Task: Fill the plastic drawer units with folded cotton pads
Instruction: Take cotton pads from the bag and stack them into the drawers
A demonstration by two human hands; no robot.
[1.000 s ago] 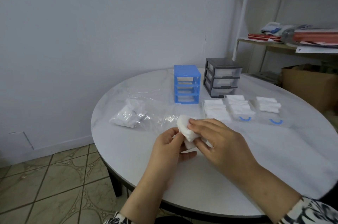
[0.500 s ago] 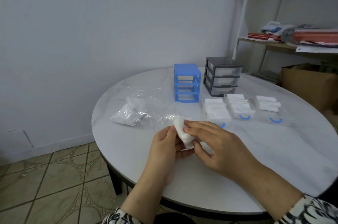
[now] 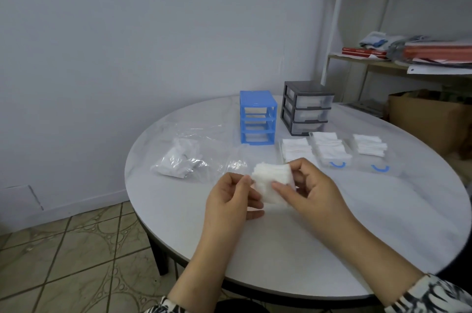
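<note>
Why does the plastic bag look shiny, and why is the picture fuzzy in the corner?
In the head view, room light bounces off the crinkled clear plastic bag, making bright white streaks; the patterned sleeve at the bottom right edge is smeared, likely from movement or the wide lens; the shelf post leans because that lens bends things near the edges; the cotton pads in both hands look soft, not crisp.

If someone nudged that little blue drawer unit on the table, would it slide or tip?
The blue unit is probably light: thin plastic, drawers out. It stands tall on a narrow base, so a high push might tip it. On the smooth table a low nudge would likely slide it.
</note>
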